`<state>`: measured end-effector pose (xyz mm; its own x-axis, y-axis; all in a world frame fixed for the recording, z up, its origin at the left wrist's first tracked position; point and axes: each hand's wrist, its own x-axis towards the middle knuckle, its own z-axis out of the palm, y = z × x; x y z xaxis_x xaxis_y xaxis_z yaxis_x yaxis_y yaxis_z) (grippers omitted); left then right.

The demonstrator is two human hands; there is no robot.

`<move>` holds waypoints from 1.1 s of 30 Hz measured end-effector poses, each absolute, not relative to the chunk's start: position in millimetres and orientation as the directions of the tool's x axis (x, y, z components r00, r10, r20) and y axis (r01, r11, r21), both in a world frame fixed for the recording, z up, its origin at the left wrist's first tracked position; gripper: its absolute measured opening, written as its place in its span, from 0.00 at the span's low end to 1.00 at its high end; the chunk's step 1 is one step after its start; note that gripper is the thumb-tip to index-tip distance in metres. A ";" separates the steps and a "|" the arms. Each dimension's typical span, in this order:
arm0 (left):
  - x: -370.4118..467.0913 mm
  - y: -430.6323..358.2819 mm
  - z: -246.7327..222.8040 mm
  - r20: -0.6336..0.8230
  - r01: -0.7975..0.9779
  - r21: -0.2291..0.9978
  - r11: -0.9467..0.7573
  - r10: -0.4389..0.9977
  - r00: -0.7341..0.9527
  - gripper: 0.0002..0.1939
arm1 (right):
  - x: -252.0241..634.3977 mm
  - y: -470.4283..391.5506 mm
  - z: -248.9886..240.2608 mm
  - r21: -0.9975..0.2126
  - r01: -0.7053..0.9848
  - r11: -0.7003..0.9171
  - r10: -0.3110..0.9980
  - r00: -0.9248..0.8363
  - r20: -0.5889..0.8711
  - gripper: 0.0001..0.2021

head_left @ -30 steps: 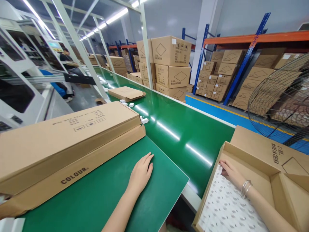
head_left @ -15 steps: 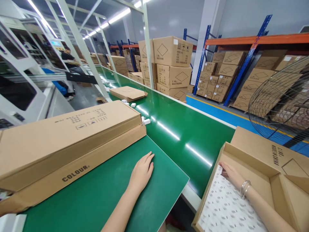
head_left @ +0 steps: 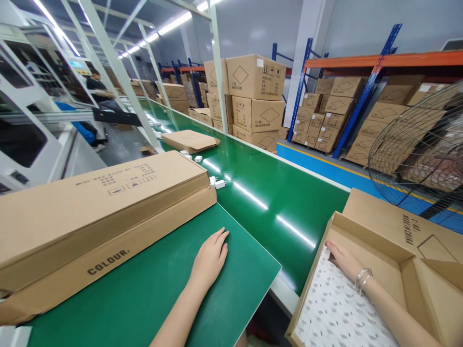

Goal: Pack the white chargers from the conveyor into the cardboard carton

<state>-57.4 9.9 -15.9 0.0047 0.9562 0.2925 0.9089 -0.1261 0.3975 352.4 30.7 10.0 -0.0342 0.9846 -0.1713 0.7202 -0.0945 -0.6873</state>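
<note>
Green tabletop (head_left: 152, 299) here, left hand (head_left: 210, 258) lying on it palm down, fingers loosely out, nothing in them. The right hand (head_left: 342, 258) is in an open carton (head_left: 372, 246), fingertips at the packed white pieces (head_left: 336, 308); can't tell if it's pinching one. Beyond: conveyor (head_left: 260, 178), stacked boxes (head_left: 258, 115).

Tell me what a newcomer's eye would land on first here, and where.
Probably the shiny green belt, running away diagonally through the middle. Next, the long brown box at left, beyond the left hand lying on the green tabletop. At lower right, the right hand reaches into an open carton partly filled with white pieces.
</note>
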 end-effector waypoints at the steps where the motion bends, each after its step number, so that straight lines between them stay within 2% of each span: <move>1: -57.3 9.6 -15.9 0.292 0.909 0.398 -0.126 0.956 0.005 0.20 | 352.3 30.8 10.1 -0.683 0.725 -0.093 0.985 -0.033 -0.169 0.18; 7: -57.3 9.0 -16.3 0.321 0.908 0.396 -0.135 0.947 0.001 0.20 | 351.7 31.6 7.8 -0.716 0.695 -0.066 0.989 -0.052 -0.141 0.18; 33: -55.8 9.5 -14.9 0.333 0.909 0.392 -0.140 0.943 0.001 0.19 | 350.0 32.6 8.1 -0.714 0.698 -0.062 0.992 -0.036 -0.120 0.20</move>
